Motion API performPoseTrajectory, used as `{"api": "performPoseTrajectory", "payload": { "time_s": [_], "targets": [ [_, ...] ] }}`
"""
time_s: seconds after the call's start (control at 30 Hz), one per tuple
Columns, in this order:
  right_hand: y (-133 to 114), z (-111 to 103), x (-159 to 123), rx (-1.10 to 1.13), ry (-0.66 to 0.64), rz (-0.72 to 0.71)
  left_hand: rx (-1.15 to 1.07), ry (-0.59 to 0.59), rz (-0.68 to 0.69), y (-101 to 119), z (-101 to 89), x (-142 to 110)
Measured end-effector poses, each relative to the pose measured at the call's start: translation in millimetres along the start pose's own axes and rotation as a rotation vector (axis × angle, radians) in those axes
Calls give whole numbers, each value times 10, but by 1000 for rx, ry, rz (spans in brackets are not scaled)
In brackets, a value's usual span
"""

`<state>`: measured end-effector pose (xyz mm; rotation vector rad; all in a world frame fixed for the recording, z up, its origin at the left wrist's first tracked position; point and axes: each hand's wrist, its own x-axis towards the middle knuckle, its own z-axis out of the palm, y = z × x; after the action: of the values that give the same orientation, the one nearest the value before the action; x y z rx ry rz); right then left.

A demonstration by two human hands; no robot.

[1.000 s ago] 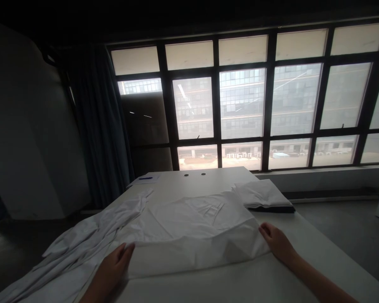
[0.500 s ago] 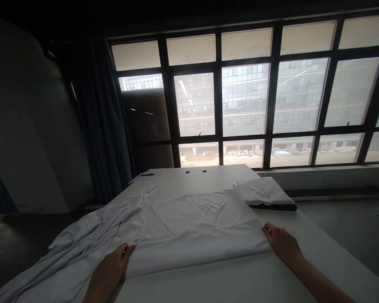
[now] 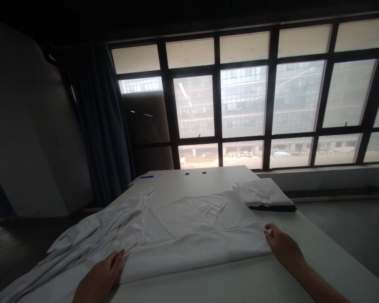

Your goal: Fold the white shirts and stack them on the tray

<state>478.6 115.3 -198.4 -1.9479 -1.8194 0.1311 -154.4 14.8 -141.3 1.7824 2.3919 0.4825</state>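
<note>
A folded white sheet lies flat on the white table in front of me. My left hand rests at the sheet's near left corner, fingers stretched out and touching the cloth edge. My right hand lies flat at the near right corner, fingers extended against the fold. Neither hand grips anything.
A heap of loose white cloth trails off the table's left side. A smaller folded stack on a dark board sits at the far right. A paper with a blue pen lies at the far left. Large windows and a dark curtain stand beyond.
The puffed near fold of the sheet has settled flat. My left hand has slid back toward me and to the left; my right hand has shifted slightly right.
</note>
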Motion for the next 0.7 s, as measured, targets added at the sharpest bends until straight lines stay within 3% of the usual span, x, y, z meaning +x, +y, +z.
{"api": "performPoseTrajectory", "payload": {
  "time_s": [0.17,0.37,0.7],
  "targets": [
    [18,43,18,1,-24,-33,144,-19,-12,115,77,-34],
    [-5,17,7,-92,-26,-49,212,-53,-30,-14,231,76],
    [31,66,-1,-151,17,-50,182,-49,2,1,168,20]
  ]
}}
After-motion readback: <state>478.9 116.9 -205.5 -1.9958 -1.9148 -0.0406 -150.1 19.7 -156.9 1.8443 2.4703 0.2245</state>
